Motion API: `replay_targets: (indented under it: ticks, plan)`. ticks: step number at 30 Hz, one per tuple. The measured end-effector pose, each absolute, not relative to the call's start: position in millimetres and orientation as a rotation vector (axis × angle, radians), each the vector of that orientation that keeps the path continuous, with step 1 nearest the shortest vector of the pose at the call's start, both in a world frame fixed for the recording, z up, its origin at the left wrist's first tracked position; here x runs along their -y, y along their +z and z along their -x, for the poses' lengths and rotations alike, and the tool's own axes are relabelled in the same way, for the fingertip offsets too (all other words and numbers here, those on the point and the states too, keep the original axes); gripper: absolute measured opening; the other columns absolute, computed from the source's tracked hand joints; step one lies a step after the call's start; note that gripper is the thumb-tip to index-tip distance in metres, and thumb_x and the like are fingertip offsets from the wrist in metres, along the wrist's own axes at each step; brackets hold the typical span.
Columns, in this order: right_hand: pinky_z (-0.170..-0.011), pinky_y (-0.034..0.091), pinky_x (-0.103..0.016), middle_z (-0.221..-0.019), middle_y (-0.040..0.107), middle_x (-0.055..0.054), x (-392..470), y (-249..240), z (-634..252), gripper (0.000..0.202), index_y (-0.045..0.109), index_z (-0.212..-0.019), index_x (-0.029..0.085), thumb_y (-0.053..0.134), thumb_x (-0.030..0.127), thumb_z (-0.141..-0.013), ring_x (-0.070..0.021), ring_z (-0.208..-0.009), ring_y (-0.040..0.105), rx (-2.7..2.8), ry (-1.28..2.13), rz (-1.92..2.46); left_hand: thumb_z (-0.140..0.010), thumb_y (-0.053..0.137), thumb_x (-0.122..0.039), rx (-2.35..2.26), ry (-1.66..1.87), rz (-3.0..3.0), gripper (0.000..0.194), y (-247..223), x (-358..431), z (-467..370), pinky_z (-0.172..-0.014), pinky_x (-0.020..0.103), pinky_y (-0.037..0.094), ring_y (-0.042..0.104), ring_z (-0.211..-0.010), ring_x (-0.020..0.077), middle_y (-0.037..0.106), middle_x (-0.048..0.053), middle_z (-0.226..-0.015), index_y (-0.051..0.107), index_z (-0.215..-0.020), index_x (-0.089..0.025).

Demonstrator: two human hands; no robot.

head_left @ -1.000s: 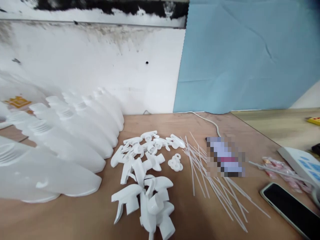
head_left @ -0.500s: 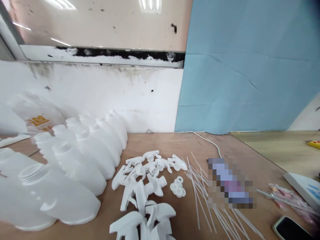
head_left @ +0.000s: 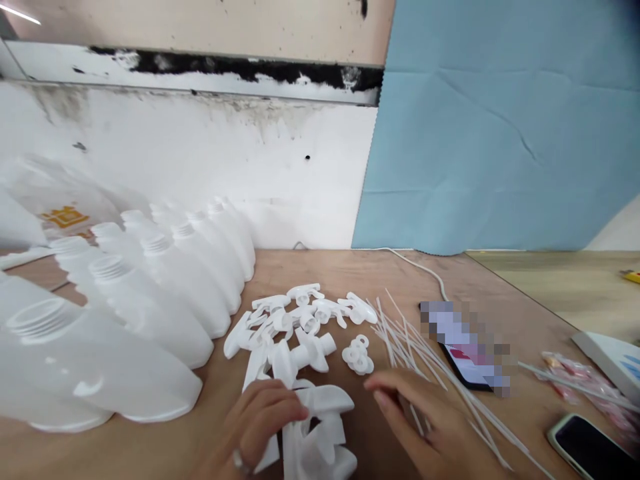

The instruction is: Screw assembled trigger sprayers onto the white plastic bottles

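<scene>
My left hand (head_left: 263, 427), a ring on one finger, is over the near left side of the white trigger spray heads (head_left: 325, 400). Its fingers are loosely bent, with a fingertip against or just above one head; no grip on it shows. To the right, my right hand (head_left: 425, 420) is open, index finger and thumb apart with nothing visible between them. Just beyond its fingertips lies a small heap of white ring washers (head_left: 358, 355). Thin white dip tubes (head_left: 420, 347) spread behind and partly under this hand.
Several white bottles (head_left: 150, 300) with open threaded necks stand in rows on the left. A phone with a lit screen (head_left: 465, 367) lies beyond the tubes. At right are another phone (head_left: 590, 447), pink wrapped packets (head_left: 575, 377) and a white box (head_left: 607, 363). Blue cloth (head_left: 480, 133) covers the wall.
Both my hands have come into view from the bottom edge, the left over the spray heads, the right beside the washers. The view has tilted slightly down.
</scene>
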State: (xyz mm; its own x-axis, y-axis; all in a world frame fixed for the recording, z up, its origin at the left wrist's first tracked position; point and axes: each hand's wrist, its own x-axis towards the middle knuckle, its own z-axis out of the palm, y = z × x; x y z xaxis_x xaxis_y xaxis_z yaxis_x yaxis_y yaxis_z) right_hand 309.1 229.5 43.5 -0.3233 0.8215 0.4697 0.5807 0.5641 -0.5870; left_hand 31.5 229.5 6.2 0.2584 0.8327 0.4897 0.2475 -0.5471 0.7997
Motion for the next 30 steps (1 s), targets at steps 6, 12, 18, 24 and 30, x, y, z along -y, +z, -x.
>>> replay_targets:
  ticks: [6,12,18,24,30]
  plan:
    - [-0.098,0.050,-0.057,-0.138,0.056,-0.014,-254,0,-308,0.045,0.053,-0.135,0.024,0.056,0.018,-0.090,-0.0342,-0.125,0.054,2.286,-0.004,1.236,-0.098,0.056,-0.036,-0.838,0.841,-3.069,0.042,-6,-242,-43,-0.117,0.051,0.033,0.046,-0.137,0.0305,0.061,0.011,-0.137,0.052,-0.138,-0.025]
    - [-0.106,0.041,-0.064,-0.153,0.045,-0.008,-261,-8,-314,0.047,0.049,-0.142,0.031,0.053,0.024,-0.096,-0.0356,-0.141,0.039,2.418,-0.141,1.300,-0.084,0.065,-0.064,-0.924,0.831,-3.086,0.071,6,-258,-45,-0.121,0.055,0.019,0.035,-0.143,0.0355,0.053,0.018,-0.143,0.048,-0.134,-0.017]
    - [-0.104,0.041,-0.063,-0.139,0.060,-0.006,-267,-7,-310,0.041,0.054,-0.137,0.029,0.052,0.020,-0.097,-0.0338,-0.130,0.051,2.388,-0.191,1.315,-0.095,0.059,-0.044,-0.914,0.901,-3.004,0.048,14,-270,-47,-0.122,0.055,0.010,0.031,-0.142,0.0336,0.052,0.019,-0.134,0.042,-0.126,-0.012]
    - [-0.105,0.037,-0.061,-0.116,0.068,-0.006,-277,-2,-309,0.029,0.063,-0.116,0.023,0.049,0.008,-0.095,-0.0294,-0.116,0.058,2.325,-0.149,1.246,-0.092,0.047,-0.008,-1.038,1.041,-2.811,0.024,21,-269,-48,-0.098,0.046,0.038,0.047,-0.113,0.0258,0.052,0.012,-0.120,0.040,-0.112,-0.018]
    - [-0.101,0.038,-0.057,-0.110,0.070,-0.005,-279,-6,-312,0.029,0.062,-0.112,0.022,0.050,0.004,-0.094,-0.0274,-0.109,0.060,2.182,-0.139,1.116,-0.088,0.064,-0.035,-1.176,0.905,-2.825,0.050,24,-263,-30,-0.100,0.046,0.037,0.042,-0.120,0.0320,0.052,0.012,-0.129,0.044,-0.131,-0.020]
